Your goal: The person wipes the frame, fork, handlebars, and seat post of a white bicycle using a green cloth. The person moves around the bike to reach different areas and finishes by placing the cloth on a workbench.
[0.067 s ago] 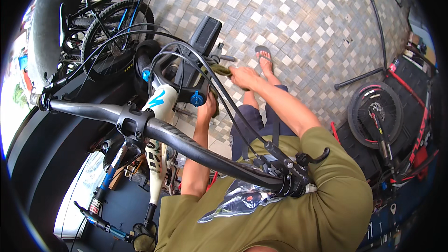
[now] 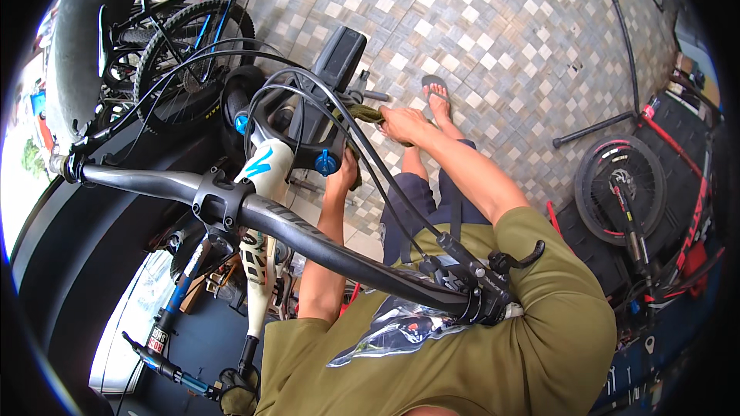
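Right hand [image 2: 402, 125]: grip closed on olive cloth [image 2: 365, 114], long axis running left, beyond blue dial [image 2: 327, 162]. Left hand [image 2: 344, 172] nearer, just right of dial; grip half-hidden, hold unclear.

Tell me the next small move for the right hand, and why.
Probably a short pull on the green cloth with the right hand: that hand grips it, the cloth runs toward the cream bicycle frame, and green cloth also shows at the left hand, beside the blue fork knob. Whether it is one piece is hidden.
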`<state>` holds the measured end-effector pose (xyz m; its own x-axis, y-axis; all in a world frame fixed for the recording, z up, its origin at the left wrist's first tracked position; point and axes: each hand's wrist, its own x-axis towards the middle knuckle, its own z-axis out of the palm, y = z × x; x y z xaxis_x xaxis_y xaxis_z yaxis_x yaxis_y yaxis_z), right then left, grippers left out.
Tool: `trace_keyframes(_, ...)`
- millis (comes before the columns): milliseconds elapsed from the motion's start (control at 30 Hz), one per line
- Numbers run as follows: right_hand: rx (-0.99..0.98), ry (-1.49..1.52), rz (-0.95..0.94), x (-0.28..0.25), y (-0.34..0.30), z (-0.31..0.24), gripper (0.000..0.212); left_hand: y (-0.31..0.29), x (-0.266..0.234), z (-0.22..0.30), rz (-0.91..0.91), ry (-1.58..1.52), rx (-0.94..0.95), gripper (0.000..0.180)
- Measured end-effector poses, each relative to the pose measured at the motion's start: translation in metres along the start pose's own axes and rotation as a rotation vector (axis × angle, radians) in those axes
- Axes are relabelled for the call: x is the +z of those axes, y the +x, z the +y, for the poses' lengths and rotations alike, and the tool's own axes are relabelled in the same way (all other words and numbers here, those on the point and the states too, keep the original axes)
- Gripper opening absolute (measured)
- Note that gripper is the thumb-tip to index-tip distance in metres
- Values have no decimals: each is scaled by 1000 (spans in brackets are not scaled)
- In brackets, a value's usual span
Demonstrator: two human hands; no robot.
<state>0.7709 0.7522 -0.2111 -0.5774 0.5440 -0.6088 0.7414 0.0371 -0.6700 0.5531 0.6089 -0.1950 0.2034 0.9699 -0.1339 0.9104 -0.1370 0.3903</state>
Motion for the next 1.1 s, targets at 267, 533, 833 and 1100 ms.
trace_keyframes(267, -183, 416, -11, -61, -23, -18, 38, 16, -90, 46, 117, -826, -748, 30)
trace_keyframes(533, -664, 1562, -51, -156, -106, -41, 57, -27, -290, 126, -380, -906, -715, 46)
trace_keyframes(833, -936, 819, 94, -136, -93, -171, 50, 88, -358, 112, 936, -417, -288, 80)
trace_keyframes(1100, -501, -77, 362, -137, -61, -182, 26, 122, -337, 112, 839, -483, -364, 86)
